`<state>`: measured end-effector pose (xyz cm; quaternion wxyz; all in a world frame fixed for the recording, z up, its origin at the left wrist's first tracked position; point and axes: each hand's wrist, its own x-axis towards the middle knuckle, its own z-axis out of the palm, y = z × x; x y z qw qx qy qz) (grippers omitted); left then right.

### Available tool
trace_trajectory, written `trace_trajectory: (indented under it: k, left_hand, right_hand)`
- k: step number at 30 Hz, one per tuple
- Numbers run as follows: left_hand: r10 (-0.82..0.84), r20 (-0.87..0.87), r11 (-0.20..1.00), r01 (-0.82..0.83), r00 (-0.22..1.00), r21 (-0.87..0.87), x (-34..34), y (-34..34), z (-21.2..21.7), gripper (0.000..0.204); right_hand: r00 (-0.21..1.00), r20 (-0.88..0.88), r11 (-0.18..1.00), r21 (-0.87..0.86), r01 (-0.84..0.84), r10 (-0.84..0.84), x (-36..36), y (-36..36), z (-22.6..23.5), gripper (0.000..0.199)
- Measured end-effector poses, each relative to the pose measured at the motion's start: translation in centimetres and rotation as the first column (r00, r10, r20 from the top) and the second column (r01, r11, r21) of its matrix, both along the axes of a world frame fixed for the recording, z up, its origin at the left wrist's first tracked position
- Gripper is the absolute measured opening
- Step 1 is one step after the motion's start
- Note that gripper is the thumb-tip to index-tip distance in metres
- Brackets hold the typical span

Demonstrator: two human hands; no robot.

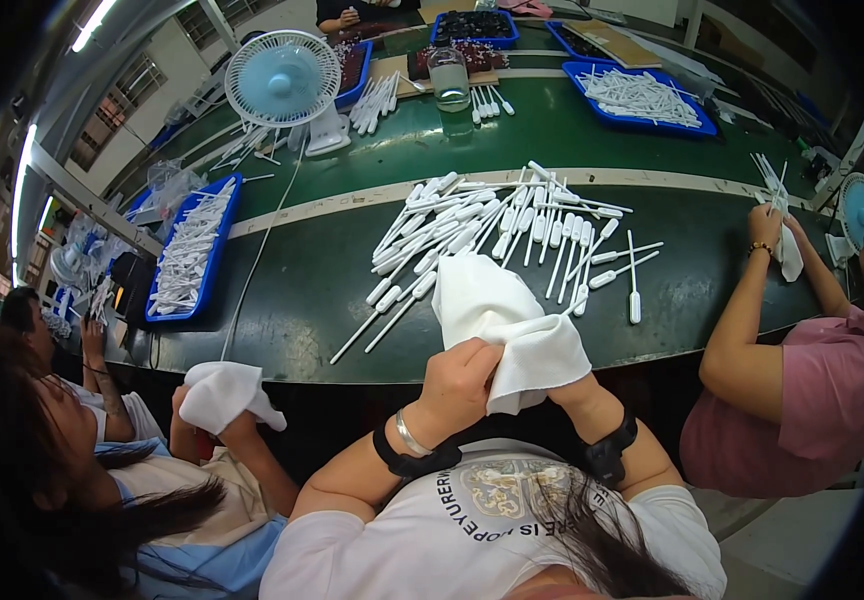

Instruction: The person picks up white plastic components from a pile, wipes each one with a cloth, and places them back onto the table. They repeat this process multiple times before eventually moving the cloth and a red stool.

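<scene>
clearly, the dark green worktable [312,270] is the largest thing here, curving across the view with a pale strip along its middle. at its near edge sit a co-worker on the left [202,500], with a white cloth around the hands, and a co-worker on the right [802,410], holding up thin white sticks and a white cloth. on the table, straight ahead, a loose pile of thick-handled white plastic sticks [452,230] lies fanned in several directions. a blue tray [221,245] full of similar sticks stands to the left of it, and a white desk fan [282,80] stands farther back.

the person's white cloth [487,300] is bunched at the table's near edge, just in front of the pile. it covers the right hand, so i cannot tell how those fingers stand. the left hand [462,380] is curled, pinching a fold of the cloth. smaller still are a black wristband [417,455] and a silver bangle [407,432] on the left wrist.
</scene>
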<state>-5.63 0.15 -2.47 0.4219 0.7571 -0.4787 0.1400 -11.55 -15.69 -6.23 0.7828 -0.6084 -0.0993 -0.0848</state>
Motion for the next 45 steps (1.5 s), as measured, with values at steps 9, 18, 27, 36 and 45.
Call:
trace_trajectory:
  k: [9, 18, 27, 36, 45]
  left_hand:
    - [-0.041, -0.21, 0.998, 0.048, 0.977, 0.032, -0.4, 1.5, -0.2, 0.015]
    - [-0.017, -0.244, 0.995, 0.04, 0.97, 0.09, 0.2, 3.4, 0.1, 0.01]
    - [-0.208, -0.974, 0.947, 0.267, 0.086, -0.179, 1.8, 5.0, 0.4, 0.014]
    - [-0.387, -0.915, 0.911, 0.107, -0.113, -0.398, 2.1, 4.8, -0.4, 0.022]
    - [-0.385, -0.897, 0.907, 0.09, -0.219, -0.411, 1.3, 0.4, -1.3, 0.027]
  right_hand:
    - [0.985, -0.103, 0.895, 0.412, 0.172, -0.142, 0.1, -1.5, -0.8, 0.031]
    - [0.913, 0.154, 0.912, -0.11, 0.395, -0.377, -0.8, -2.3, -1.4, 0.032]
    - [0.997, -0.048, 0.977, 0.198, 0.077, -0.068, -0.3, -3.0, 0.4, 0.038]
    - [0.978, -0.104, 0.927, 0.312, 0.206, -0.182, 0.2, -3.9, -0.5, 0.041]
    - [0.98, -0.148, 0.986, 0.077, 0.146, -0.134, 0.7, 2.3, 0.7, 0.033]
